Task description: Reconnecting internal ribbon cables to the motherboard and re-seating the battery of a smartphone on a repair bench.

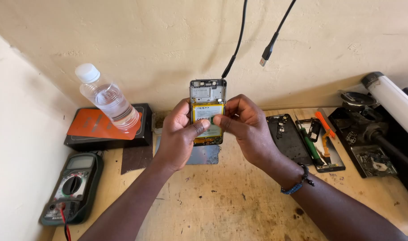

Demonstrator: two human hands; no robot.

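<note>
Both forearms rise from six o'clock and meet above the wooden bench (221, 201). The left hand (179, 136) grips the opened smartphone (207, 111) along its left edge, thumb pressed on the yellow battery (208, 117). The right hand (244, 127), a beaded bracelet (297, 183) at its wrist, pinches the phone's right side, fingertips together on the battery. The phone stands upright, back cover off, metal frame showing on top. At nine o'clock a clear water bottle (108, 99) leans over a black-and-orange box (108, 127); a multimeter (72, 187) lies at eight o'clock.
</note>
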